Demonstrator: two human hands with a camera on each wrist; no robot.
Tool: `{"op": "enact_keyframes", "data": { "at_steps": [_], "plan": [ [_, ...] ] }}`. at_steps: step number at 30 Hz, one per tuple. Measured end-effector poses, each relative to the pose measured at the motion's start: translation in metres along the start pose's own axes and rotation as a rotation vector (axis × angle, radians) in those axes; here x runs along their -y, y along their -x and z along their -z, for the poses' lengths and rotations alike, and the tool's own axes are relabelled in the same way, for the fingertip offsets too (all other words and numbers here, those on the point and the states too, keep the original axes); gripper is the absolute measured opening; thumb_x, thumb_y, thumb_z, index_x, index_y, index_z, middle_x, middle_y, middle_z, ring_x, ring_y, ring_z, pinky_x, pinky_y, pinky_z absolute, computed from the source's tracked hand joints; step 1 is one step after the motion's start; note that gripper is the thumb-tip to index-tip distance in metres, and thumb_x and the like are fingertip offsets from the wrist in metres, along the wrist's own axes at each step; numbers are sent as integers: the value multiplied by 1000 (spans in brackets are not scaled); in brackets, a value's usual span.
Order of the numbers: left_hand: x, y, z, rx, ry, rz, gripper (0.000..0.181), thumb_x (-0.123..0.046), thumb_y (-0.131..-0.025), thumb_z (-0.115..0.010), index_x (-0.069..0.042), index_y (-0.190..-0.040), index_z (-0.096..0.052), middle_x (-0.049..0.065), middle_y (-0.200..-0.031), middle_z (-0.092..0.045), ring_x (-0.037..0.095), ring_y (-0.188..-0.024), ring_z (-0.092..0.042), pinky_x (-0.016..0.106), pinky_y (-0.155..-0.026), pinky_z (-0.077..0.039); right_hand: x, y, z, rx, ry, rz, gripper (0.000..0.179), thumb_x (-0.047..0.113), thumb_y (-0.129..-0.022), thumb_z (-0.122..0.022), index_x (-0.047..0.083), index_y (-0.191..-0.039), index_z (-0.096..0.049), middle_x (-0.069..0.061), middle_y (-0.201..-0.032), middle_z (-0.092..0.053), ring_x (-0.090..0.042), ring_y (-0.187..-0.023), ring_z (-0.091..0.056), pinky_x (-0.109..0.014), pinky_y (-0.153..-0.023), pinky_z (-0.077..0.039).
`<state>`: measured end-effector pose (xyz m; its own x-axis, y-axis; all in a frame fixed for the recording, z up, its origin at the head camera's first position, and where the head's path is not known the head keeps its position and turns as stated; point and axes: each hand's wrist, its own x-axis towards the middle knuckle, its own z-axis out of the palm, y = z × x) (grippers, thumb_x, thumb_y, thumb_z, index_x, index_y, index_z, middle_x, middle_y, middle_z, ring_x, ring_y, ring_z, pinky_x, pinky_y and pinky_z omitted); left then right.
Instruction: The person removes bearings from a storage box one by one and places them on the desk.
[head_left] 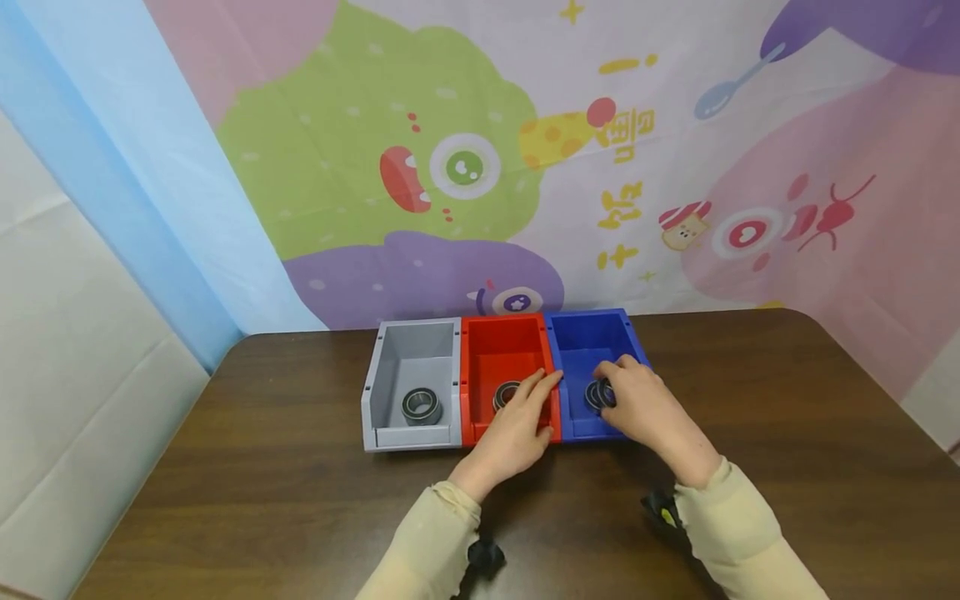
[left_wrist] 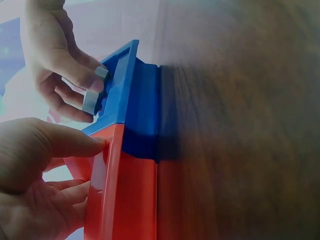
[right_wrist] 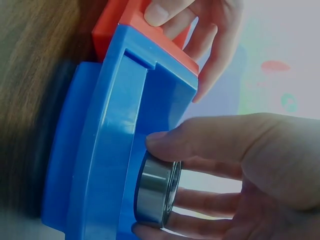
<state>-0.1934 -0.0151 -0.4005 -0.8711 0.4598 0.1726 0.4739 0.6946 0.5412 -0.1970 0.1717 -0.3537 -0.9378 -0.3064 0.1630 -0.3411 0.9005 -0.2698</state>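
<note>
My right hand [head_left: 637,400] pinches a metal ball bearing [right_wrist: 154,192] between thumb and fingers inside the blue bin [head_left: 588,332]. The bearing stands on edge in the right wrist view, its shiny outer ring facing the bin's front lip. My left hand [head_left: 513,433] rests on the red bin [head_left: 504,336], thumb at the front rim, fingers stretched toward the wall shared with the blue bin. Below those fingers lies another bearing [head_left: 502,393], partly hidden. A third bearing [head_left: 424,419] lies flat near the front of the grey bin [head_left: 414,438].
The three bins stand side by side on a brown wooden table [head_left: 300,483]. Behind them hangs a cloth [head_left: 480,108] printed with cartoon figures. Small black objects sit by both sleeves, one [head_left: 486,557] at the left sleeve.
</note>
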Motion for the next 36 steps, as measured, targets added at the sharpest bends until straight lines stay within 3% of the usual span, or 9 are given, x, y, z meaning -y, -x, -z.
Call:
{"op": "enact_keyframes", "data": {
  "at_steps": [12, 22, 27, 36],
  "plan": [
    [-3, 1, 2, 1, 30, 31, 71, -9, -83, -62, -20, -143, -26, 12, -146, -28, 31, -121, -47, 45, -92, -43, -1, 8, 0, 19, 25, -16, 39, 16, -63, -75, 3, -97, -61, -12, -84, -53, -24, -70, -52, -40, -62, -47],
    [-2, 0, -1, -7, 2, 13, 70, -9, -82, -62, -18, -143, -27, 13, -145, -30, 30, -121, -47, 46, -93, -43, -2, 21, 4, 58, 28, -41, 42, 21, -64, -75, 4, -101, -61, -11, -84, -51, -28, -78, -51, -45, -66, -47],
    [-2, 0, 0, -7, -6, 4, 69, -9, -83, -62, -17, -142, -27, 13, -145, -31, 29, -124, -45, 47, -94, -42, -3, 27, 6, 73, 25, -57, 42, 22, -64, -77, 6, -100, -62, -9, -84, -48, -30, -82, -50, -43, -62, -46],
    [-2, 1, 0, -15, -7, -1, 69, -8, -83, -62, -17, -142, -28, 13, -144, -31, 30, -123, -45, 46, -94, -42, -6, 35, 7, 97, 32, -43, 40, 24, -63, -78, 7, -95, -60, -8, -83, -47, -25, -77, -47, -38, -60, -44]
  ]
}}
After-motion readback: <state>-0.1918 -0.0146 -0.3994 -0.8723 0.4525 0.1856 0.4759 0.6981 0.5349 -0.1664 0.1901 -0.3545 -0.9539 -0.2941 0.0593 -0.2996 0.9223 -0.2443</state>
